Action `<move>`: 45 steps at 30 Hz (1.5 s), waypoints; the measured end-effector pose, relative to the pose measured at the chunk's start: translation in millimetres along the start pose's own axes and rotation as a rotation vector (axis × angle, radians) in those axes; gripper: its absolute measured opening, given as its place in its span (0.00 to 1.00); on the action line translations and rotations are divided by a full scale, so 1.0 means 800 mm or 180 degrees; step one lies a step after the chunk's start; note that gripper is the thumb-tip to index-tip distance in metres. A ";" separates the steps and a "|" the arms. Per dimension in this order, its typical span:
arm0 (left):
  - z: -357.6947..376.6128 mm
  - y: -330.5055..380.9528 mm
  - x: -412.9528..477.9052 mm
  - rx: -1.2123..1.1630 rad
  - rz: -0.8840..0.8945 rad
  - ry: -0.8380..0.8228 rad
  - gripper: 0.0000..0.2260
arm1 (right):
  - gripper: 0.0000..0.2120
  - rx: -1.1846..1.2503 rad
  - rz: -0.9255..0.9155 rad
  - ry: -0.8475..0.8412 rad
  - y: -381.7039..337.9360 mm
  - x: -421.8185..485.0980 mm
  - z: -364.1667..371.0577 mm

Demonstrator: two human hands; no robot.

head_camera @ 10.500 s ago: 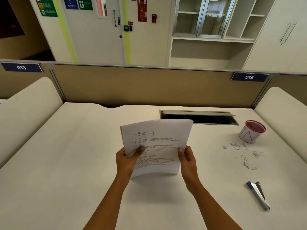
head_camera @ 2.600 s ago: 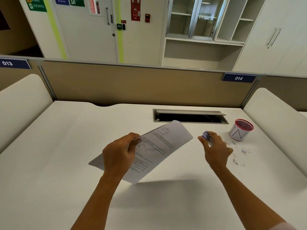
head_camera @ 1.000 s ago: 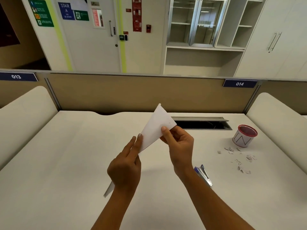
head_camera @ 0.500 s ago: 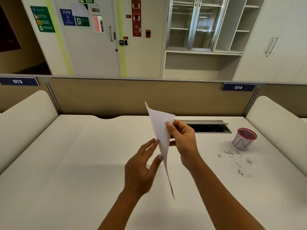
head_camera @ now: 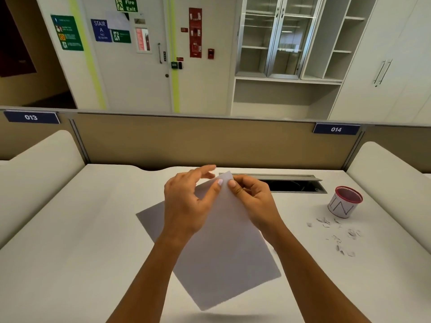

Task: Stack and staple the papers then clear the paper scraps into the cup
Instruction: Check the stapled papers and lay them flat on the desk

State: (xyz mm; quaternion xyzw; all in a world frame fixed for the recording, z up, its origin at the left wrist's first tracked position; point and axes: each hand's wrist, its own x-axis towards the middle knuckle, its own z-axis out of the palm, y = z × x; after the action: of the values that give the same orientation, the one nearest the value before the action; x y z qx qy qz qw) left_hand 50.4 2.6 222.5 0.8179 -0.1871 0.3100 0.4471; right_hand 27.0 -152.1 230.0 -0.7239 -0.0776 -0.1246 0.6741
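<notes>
Above desk (head_camera: 70, 252), blank papers (head_camera: 221, 252) tilted, top corner pinched by left hand (head_camera: 186, 206), right hand (head_camera: 254, 201)

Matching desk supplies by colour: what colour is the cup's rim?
Red; the cup itself is white. Head view shows it.

Papers (head_camera: 224, 252) being shown plain pale grey-white. Cup (head_camera: 342, 206) being seen white, red rim, dark red inside, thin black zigzag lines on wall. Paper scraps (head_camera: 323, 221) being seen white-grey. Desk (head_camera: 70, 229) being shown off-white; partition (head_camera: 210, 141) tan. Number plates (head_camera: 31, 117) being shown navy, white numerals. Fire exit sign (head_camera: 126, 5) being seen green, white lettering; stair sign (head_camera: 101, 30) blue; door stripes (head_camera: 175, 66) lime green; notice (head_camera: 195, 32) red.
</notes>
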 end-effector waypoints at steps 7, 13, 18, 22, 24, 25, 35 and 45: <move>0.000 0.015 -0.003 -0.0424 -0.0216 0.0112 0.11 | 0.08 -0.0091 -0.0244 0.0064 -0.011 -0.004 0.006; 0.003 0.019 -0.002 -0.0495 -0.0240 0.0250 0.08 | 0.06 -0.0547 -0.0585 0.0314 -0.013 -0.004 0.012; 0.005 0.024 -0.002 -0.0565 -0.0258 0.0377 0.13 | 0.07 -0.0616 -0.0642 0.0364 -0.017 -0.006 0.012; 0.004 0.025 -0.001 -0.0557 -0.0210 0.0441 0.14 | 0.07 -0.0667 -0.0716 0.0397 -0.019 -0.008 0.014; 0.004 0.026 -0.001 -0.0543 -0.0189 0.0464 0.14 | 0.08 -0.0642 -0.0703 0.0391 -0.020 -0.009 0.014; 0.003 0.026 -0.001 -0.0529 -0.0186 0.0475 0.13 | 0.08 -0.0628 -0.0695 0.0387 -0.020 -0.010 0.015; 0.002 0.026 -0.002 -0.0558 -0.0306 0.0471 0.09 | 0.08 -0.0413 -0.0688 0.0450 -0.024 -0.012 0.017; 0.006 0.020 -0.002 -0.0732 -0.0511 0.0322 0.14 | 0.07 -0.0587 -0.0843 0.0647 -0.025 -0.009 0.021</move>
State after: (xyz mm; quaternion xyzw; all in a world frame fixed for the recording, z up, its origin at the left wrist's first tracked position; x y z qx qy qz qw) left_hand 41.4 -9.7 228.8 0.7570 -0.1327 0.2906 0.5700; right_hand 15.6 -133.2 246.0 -0.7497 -0.0919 -0.2913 0.5870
